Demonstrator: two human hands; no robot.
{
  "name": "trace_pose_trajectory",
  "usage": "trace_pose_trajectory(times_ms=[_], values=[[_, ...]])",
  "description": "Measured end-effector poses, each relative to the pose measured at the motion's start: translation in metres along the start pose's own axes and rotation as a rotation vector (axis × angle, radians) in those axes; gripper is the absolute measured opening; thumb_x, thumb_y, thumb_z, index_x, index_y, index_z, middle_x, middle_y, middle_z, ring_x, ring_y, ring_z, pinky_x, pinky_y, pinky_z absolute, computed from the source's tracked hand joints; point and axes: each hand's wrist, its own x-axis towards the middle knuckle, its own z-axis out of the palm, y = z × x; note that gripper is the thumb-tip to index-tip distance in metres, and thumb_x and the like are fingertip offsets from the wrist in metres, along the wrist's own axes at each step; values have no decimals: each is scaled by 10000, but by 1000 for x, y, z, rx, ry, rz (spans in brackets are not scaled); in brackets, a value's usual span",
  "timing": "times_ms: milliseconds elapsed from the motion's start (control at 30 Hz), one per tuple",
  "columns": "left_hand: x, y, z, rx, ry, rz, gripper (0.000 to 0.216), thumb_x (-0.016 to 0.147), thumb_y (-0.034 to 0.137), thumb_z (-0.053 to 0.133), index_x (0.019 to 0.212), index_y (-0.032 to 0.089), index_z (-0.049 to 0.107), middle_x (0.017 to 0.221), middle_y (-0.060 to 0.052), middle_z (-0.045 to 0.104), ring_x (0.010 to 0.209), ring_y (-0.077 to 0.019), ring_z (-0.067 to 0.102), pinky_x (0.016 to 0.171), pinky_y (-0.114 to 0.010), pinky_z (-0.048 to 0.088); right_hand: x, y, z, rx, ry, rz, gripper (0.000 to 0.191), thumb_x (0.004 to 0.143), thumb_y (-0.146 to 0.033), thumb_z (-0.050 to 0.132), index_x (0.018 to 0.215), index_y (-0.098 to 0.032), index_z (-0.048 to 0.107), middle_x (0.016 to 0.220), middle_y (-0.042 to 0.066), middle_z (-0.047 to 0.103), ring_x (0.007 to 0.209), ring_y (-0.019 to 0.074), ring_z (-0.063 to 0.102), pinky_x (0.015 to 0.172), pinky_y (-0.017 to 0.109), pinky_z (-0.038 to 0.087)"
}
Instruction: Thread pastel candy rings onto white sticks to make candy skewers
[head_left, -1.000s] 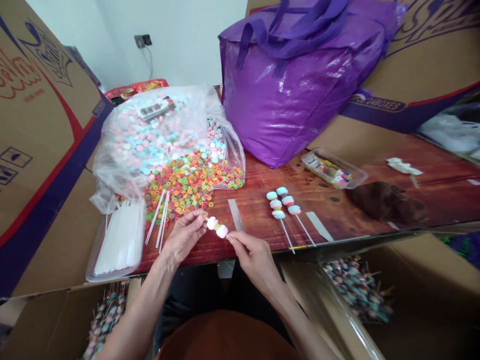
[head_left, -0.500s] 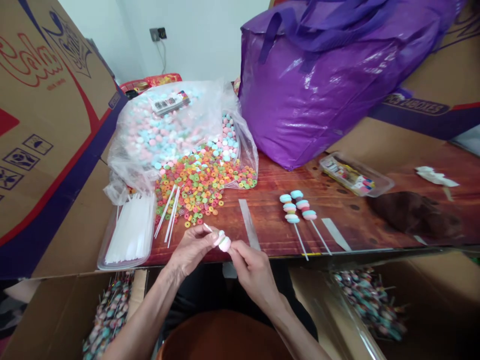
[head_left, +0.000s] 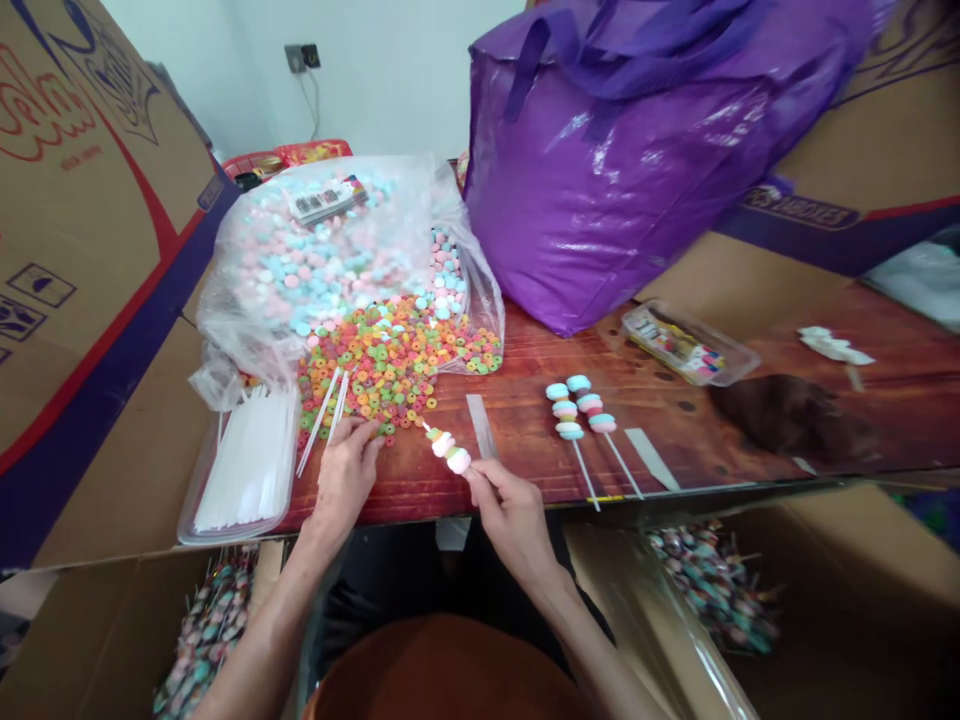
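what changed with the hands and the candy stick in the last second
The left hand let go of the candy stick and moved left to the loose candy rings. The right hand now holds the stick alone by its lower end. The two finished sticks and the tray of white sticks stayed put.

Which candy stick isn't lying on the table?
The candy stick pinched in the right hand; the other two candy sticks lie side by side on the table.
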Motion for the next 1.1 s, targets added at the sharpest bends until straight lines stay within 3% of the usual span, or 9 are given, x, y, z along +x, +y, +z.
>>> trace_pose_trajectory(times_ms=[167, 300, 500, 633, 733, 900, 1100], values=[[13, 11, 13, -33, 31, 43, 192, 918, 228, 570, 1024, 215, 730, 998, -63, 660, 864, -193, 653, 795, -297, 517, 3, -1, -1, -29, 50, 5, 302, 998, -326, 474, 775, -191, 627, 606, -28, 507, 544, 135, 471, 558, 240, 364], [46, 23, 25, -75, 9, 110, 190, 942, 216, 537, 975, 199, 724, 953, -60, 665, 852, -186, 648, 777, -285, 494, 8, 4, -5, -30, 108, 10, 313, 1004, -339, 470, 775, -194, 626, 616, -19, 520, 548, 141, 483, 544, 234, 376], [139, 40, 54, 151, -40, 188, 262, 943, 164, 476, 967, 162, 737, 905, -89, 639, 816, -206, 612, 762, -293, 457, 9, 20, -3, -11, 157, 21, 302, 1021, -351, 468, 839, -187, 644, 604, -19, 513, 513, 138, 491, 487, 215, 383], [208, 53, 71, 450, -192, 126, 339, 975, 183, 393, 1075, 170, 717, 1017, -111, 628, 932, -232, 613, 823, -305, 449, 9, 24, -1, -50, 208, -60, 290, 1029, -307, 458, 867, -179, 662, 644, 0, 582, 530, 133, 543, 501, 201, 407], [242, 59, 87, 528, -277, 122, 307, 969, 229, 435, 1109, 178, 703, 1089, -125, 621, 995, -251, 614, 850, -317, 450, 10, 25, -1, -69, 225, -105, 262, 1030, -260, 457, 890, -183, 664, 667, 1, 610, 540, 127, 569, 528, 192, 430], [251, 61, 111, 574, -413, 158, 258, 880, 166, 538, 1087, 195, 688, 1066, -122, 647, 1012, -277, 626, 855, -342, 464, 11, 24, -1, -61, 264, -193, 211, 1022, -184, 454, 933, -196, 644, 718, -6, 643, 597, 122, 626, 606, 175, 465], [251, 60, 113, 582, -397, 142, 380, 875, 138, 491, 1244, 146, 581, 1122, -151, 642, 1044, -299, 626, 881, -380, 484, 11, 26, 0, -41, 251, -203, 188, 1016, -142, 449, 962, -207, 616, 757, -9, 647, 634, 120, 645, 635, 180, 466]])
